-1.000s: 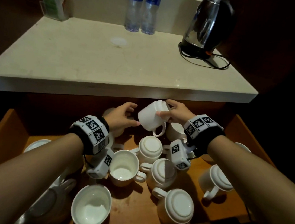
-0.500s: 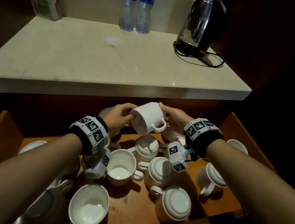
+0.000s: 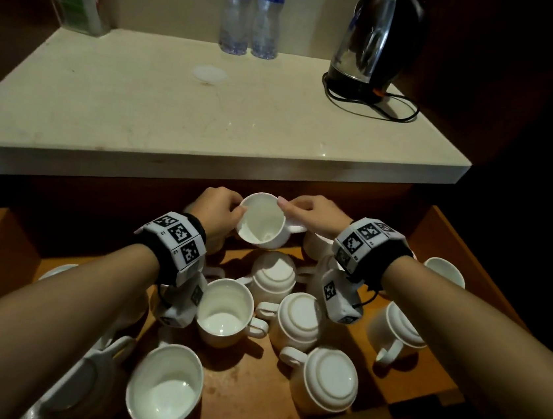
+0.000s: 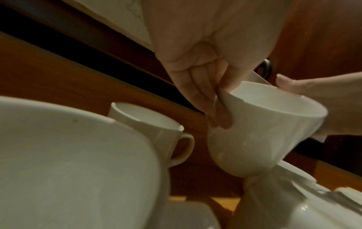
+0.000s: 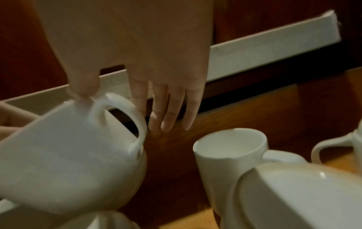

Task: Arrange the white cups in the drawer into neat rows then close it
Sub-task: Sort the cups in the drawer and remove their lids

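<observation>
1. We hold one white cup point(image 3: 261, 221) in the air at the far middle of the open drawer point(image 3: 448, 235), just under the front edge of the pale surface point(image 3: 176, 105). Its mouth tilts toward us and its handle points right.
2. Our left hand point(image 3: 217, 214) pinches the cup's left rim: in the left wrist view the fingers point(image 4: 203, 99) curl down the outer wall while the thumb hooks inside the lip.
3. Our right hand point(image 3: 316, 214) steadies the opposite side. Its thumb presses at the top of the handle; the other fingers point(image 5: 168, 108) hang straight behind the handle and grip nothing. We judge that two opposed contacts are used so the cup can be turned mouth-up without slipping.
4. The held cup hangs clear of the inverted cup point(image 3: 274, 274) just below it.
5. The remaining cups lie scattered on the drawer floor with no row formed. Some stand mouth-up, such as the near-left cup point(image 3: 165, 386); others rest upside down, such as the near-right cup point(image 3: 328, 380).
6. We judge the task to be at an early stage: sorting is under way and the drawer is not yet closed.
7. On the surface stand two water bottles point(image 3: 251, 10) and a kettle point(image 3: 377, 38), apart from the work.
</observation>
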